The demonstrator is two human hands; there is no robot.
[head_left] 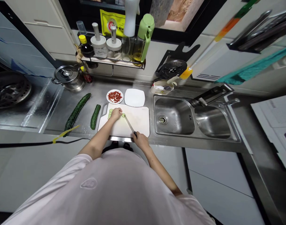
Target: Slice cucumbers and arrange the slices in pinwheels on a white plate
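My right hand [141, 140] is wrapped round the black handle of a knife [129, 124], whose blade slants up and left over the white cutting board [138, 120]. At the blade's tip lies a pale green cucumber slice [123, 115]. Close beside that slice, the fingertips of my left hand [116, 113] are drawn together; what they hold, if anything, is too small to make out. More cucumber slices [110, 113] lie at the board's left side, partly covered by my left hand. Left of the board rest a cut length of cucumber [95, 117] and a long whole cucumber [77, 111].
Behind the board stand a plate of chopped red pieces [114, 96] and a white square plate [134, 97]. A double sink [174, 117] is to the right, a lidded steel pot [69, 78] at the back left. A condiment rack [115, 61] hangs above. A black cable [23, 145] crosses at left.
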